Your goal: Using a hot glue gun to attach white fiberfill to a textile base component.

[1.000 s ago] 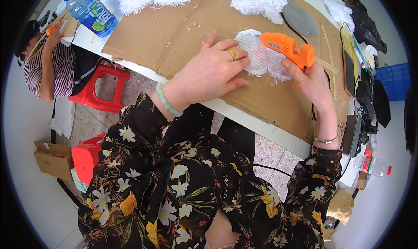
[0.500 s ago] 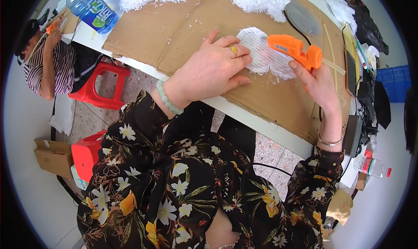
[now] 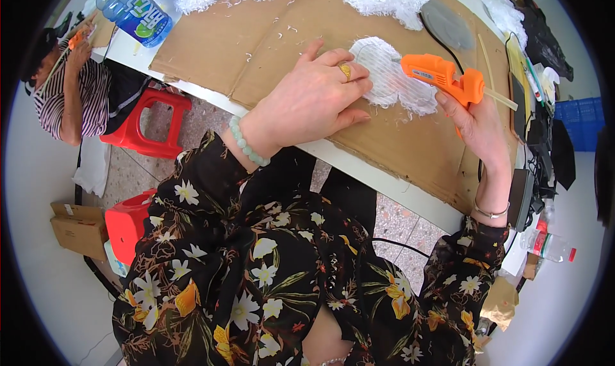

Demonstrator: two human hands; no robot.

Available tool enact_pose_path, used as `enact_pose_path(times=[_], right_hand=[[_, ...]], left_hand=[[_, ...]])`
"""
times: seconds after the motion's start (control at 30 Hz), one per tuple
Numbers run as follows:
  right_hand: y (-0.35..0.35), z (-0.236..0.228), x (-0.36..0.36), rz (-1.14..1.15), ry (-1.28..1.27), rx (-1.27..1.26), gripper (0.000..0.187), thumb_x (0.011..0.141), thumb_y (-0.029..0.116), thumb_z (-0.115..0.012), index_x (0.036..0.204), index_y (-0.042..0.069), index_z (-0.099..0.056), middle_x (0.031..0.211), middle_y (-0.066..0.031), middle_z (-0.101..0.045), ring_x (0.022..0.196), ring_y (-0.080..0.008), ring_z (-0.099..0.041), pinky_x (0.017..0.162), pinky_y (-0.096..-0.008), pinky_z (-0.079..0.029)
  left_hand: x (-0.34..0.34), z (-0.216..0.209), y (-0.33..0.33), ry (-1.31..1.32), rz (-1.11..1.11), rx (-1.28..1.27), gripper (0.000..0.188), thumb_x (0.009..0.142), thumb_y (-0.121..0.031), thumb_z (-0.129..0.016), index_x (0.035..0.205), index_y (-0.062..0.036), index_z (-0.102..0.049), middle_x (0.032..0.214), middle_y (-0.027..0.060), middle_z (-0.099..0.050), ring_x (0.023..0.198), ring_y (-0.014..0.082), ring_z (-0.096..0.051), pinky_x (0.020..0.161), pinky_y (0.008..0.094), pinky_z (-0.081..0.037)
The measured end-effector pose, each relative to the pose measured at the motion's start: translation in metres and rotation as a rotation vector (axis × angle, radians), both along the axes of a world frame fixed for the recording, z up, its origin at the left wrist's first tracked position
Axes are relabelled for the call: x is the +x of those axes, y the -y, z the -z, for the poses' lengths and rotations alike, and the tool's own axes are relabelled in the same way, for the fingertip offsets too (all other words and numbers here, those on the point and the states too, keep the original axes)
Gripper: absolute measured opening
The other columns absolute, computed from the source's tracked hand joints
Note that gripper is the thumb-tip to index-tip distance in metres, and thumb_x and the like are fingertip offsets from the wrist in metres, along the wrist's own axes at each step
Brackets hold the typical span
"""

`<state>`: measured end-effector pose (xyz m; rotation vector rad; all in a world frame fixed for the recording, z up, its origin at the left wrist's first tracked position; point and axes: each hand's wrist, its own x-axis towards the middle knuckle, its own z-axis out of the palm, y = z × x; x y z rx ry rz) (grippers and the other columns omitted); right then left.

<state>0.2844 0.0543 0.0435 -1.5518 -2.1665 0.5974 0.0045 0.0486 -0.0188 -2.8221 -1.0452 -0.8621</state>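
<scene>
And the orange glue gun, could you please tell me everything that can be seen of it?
The orange hot glue gun has a body that looks like smooth plastic, with a pale label on its side. A translucent, yellowish glue stick protrudes from its rear, toward the right. The right hand grips it and hides most of the handle. Its front end points left, over the white fabric piece; whether the tip touches the cloth cannot be told.
</scene>
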Motion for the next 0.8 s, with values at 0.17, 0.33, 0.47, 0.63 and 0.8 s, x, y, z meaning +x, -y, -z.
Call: enact_pose_path(times=[0.17, 0.33, 0.47, 0.63, 0.8], right_hand=[[-0.002, 0.002, -0.006, -0.002, 0.017, 0.051, 0.032, 0.092, 0.031, -0.066, 0.098, 0.0, -0.059, 0.069, 0.0, -0.051, 0.06, -0.0097, -0.045, 0.055, -0.0268, -0.038], [-0.007, 0.004, -0.012, -0.003, 0.033, 0.066, 0.033, 0.093, 0.032, -0.065, 0.1, 0.0, -0.061, 0.069, -0.0014, -0.051, 0.061, -0.0107, -0.045, 0.056, -0.0278, -0.039], [-0.006, 0.003, -0.016, 0.02, 0.056, 0.05, 0.033, 0.093, 0.032, -0.065, 0.102, 0.0, -0.061, 0.069, -0.0014, -0.051, 0.062, -0.0107, -0.046, 0.057, -0.0278, -0.039], [-0.005, 0.0, -0.007, -0.026, 0.015, 0.046, 0.033, 0.093, 0.033, -0.065, 0.099, 0.0, -0.06, 0.069, -0.0011, -0.052, 0.063, -0.0104, -0.046, 0.057, -0.0272, -0.039], [0.001, -0.008, 0.001, -0.03, 0.026, -0.001, 0.034, 0.093, 0.034, -0.065, 0.098, 0.001, -0.057, 0.071, -0.0005, -0.052, 0.065, -0.0095, -0.047, 0.058, -0.0259, -0.039]], left_hand=[[0.0, 0.0, 0.0, 0.006, 0.003, 0.002, 0.037, 0.082, -0.033, -0.07, 0.107, -0.0059, -0.065, 0.112, 0.0051, -0.063, 0.117, 0.0305, -0.053, 0.103, 0.0577, -0.036], [0.0, 0.0, 0.0, 0.008, 0.0, 0.009, 0.036, 0.082, -0.033, -0.07, 0.106, -0.0065, -0.066, 0.112, 0.0047, -0.063, 0.117, 0.03, -0.053, 0.103, 0.0569, -0.036], [0.0, -0.001, -0.001, 0.005, -0.001, 0.016, 0.035, 0.082, -0.033, -0.07, 0.105, -0.0071, -0.067, 0.112, 0.0045, -0.064, 0.116, 0.0298, -0.054, 0.103, 0.0565, -0.036], [0.002, 0.002, -0.002, 0.015, -0.007, 0.016, 0.035, 0.08, -0.033, -0.071, 0.104, -0.0086, -0.067, 0.11, 0.003, -0.065, 0.115, 0.0293, -0.054, 0.102, 0.0572, -0.037], [-0.001, -0.001, 0.0, 0.015, -0.019, 0.024, 0.034, 0.08, -0.033, -0.071, 0.104, -0.0091, -0.067, 0.11, 0.0021, -0.065, 0.113, 0.0288, -0.055, 0.101, 0.0572, -0.037]])
